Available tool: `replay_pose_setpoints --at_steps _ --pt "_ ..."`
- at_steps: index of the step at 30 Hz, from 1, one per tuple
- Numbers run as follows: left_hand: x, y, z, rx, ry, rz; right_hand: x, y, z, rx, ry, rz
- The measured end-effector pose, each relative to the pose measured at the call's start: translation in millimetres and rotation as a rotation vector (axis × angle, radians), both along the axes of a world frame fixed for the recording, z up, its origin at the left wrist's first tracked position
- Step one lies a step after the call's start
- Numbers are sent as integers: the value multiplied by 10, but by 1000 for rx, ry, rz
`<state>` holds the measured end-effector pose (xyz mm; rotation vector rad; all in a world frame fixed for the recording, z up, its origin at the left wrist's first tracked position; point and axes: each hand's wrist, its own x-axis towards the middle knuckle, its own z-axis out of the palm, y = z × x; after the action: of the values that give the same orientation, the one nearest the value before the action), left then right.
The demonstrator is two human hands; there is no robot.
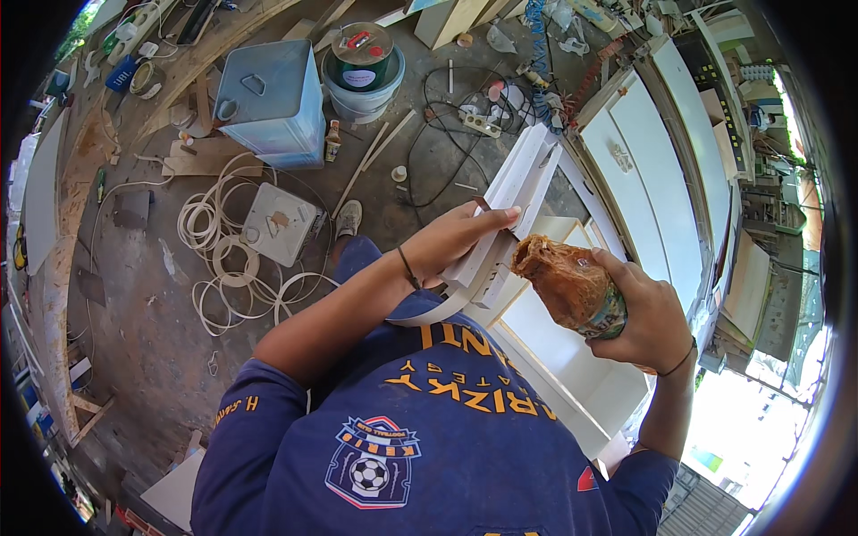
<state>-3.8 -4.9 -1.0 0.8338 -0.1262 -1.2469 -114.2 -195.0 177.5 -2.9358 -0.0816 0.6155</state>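
Note:
My right hand (645,311) is wrapped round a glue bottle (572,284), tilted with its neck toward my left hand. Brown crusted glue coats the bottle's neck and upper body, and part of a coloured label shows below. My left hand (460,237) is closed on narrow white boards (514,179), its thumb lying across the top. A small, thin dark piece pokes out by its fingers; I cannot tell its kind. Below that hand a pale edging strip (433,313) curls against my shirt. The boards slant away to the far right, and the mouth of the bottle is close beside them.
A white cabinet frame (563,375) stands right of my body, with large white panels (630,161) beyond. On the floor at left are coiled pale strips (207,219), a square tin (279,223), a large blue-grey can (273,98) and a bucket (365,100). Black cables (447,116) lie ahead.

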Motion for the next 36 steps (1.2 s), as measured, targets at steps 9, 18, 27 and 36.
replay_pose_setpoints --at_steps 9,18,27,36 --pt "-33 -27 -19 17 3 7 1 -21 8 -15 84 -60" --pt "-14 -33 -35 23 -25 -50 -36 -66 -37 2 50 -75" --pt "4 -3 46 44 49 -30 -102 -117 -107 34 5 -94" --pt "15 -39 -84 25 85 -36 -170 -155 -171 118 -162 -73"
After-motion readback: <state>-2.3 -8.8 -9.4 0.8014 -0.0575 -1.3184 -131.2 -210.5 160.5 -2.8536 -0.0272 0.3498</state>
